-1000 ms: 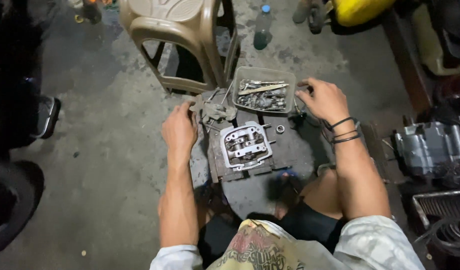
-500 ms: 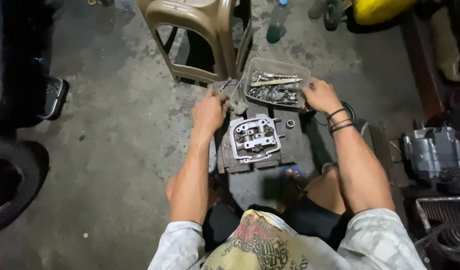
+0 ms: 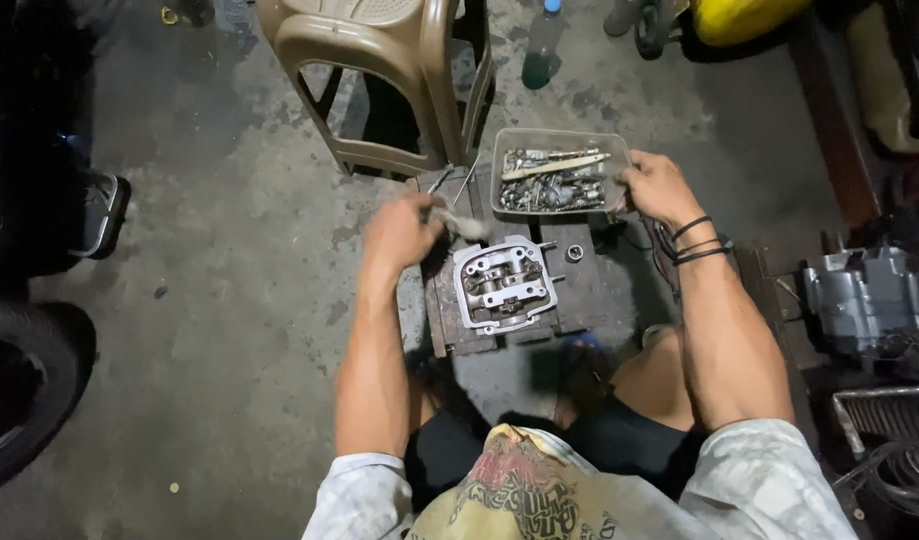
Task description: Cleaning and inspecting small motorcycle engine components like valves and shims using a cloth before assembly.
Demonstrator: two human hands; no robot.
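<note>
Head view | left hand (image 3: 402, 232) closed on grey rag (image 3: 462, 226) | right hand (image 3: 656, 186) grips parts tray (image 3: 558, 170) edge | cylinder head (image 3: 504, 285) long axis 8-to-2 o'clock on wooden block (image 3: 590, 290), bare floor at 9 o'clock

The left hand (image 3: 402, 232) closes around something pale and smeared by motion (image 3: 460, 224); whether it is a rag or a small part, I cannot tell. The right hand (image 3: 658, 188) rests at the edge of the clear tray (image 3: 500, 170), its fingertips hidden behind the rim. The metal bits in the tray are too small and tangled to sort out. The engine block (image 3: 865, 300) sits half in shadow at the right. The tyre (image 3: 25, 400) is cut off by the left edge, and the yellow object (image 3: 740, 18) by the top.
</note>
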